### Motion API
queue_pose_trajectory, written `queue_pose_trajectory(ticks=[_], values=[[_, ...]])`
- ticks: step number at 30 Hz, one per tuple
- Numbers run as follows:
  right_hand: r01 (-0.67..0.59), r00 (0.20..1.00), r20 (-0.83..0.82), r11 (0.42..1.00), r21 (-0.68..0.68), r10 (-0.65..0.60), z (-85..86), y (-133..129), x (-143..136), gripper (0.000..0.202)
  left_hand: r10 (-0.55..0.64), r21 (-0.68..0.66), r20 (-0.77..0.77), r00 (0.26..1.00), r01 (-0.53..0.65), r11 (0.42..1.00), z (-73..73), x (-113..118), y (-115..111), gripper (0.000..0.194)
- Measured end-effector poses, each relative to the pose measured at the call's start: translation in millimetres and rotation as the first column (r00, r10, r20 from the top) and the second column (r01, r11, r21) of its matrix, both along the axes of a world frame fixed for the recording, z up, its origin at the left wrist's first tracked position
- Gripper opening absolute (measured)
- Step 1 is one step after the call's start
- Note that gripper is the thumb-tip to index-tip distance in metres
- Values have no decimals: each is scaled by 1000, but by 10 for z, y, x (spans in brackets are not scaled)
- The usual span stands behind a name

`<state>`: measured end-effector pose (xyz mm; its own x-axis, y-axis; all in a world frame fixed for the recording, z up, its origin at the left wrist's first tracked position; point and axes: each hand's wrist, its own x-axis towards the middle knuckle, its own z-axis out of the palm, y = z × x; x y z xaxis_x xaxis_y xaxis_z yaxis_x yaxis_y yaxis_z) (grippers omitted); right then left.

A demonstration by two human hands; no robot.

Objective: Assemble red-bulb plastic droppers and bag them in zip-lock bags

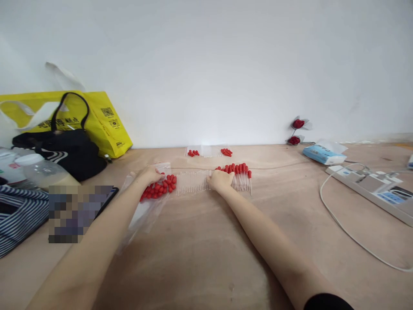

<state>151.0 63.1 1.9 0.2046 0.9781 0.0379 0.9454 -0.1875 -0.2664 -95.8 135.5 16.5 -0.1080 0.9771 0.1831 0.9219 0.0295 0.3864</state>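
Note:
My left hand (149, 175) is over a pile of red rubber bulbs (158, 188) lying on a clear plastic bag (142, 221). Its fingers are closed, and a red bulb shows at the fingertips. Thin clear glass tubes (192, 183) lie side by side in a row to the right of the pile. My right hand (221, 180) rests at the middle of this row with its fingers curled in; what they hold is hidden. Just right of that hand, several tubes wear red bulbs on their far ends, making droppers (240, 176).
By the wall lies a clear bag (209, 150) with red bulbs at both ends. A yellow bag (109, 125), black bag (77, 150), bottle (48, 172) and phone (105, 202) are at left. Tissues (322, 154), a power strip (371, 189), cable (338, 224) and roses (295, 140) are at right.

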Motion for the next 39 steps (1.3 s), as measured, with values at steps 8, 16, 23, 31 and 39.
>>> queue_pose_trajectory(ticks=[8,16,23,31,39], values=[[-74,997,19,995,74,72,142,-199,181,32,14,184,-16,1000,-11,983,116,182,-203,21],[-475,878,148,790,387,455,-89,-681,701,23,-548,332,391,739,442,833,-103,799,-1137,32],[-660,747,264,638,396,610,-245,-919,815,21,-705,193,275,653,681,706,-251,1048,-1539,9],[-651,744,209,620,438,634,-289,-930,778,17,-734,241,-11,679,715,657,-305,1015,-1552,23],[-648,734,178,598,471,655,-299,-948,750,21,-662,256,-106,742,663,703,-341,997,-1505,21]])
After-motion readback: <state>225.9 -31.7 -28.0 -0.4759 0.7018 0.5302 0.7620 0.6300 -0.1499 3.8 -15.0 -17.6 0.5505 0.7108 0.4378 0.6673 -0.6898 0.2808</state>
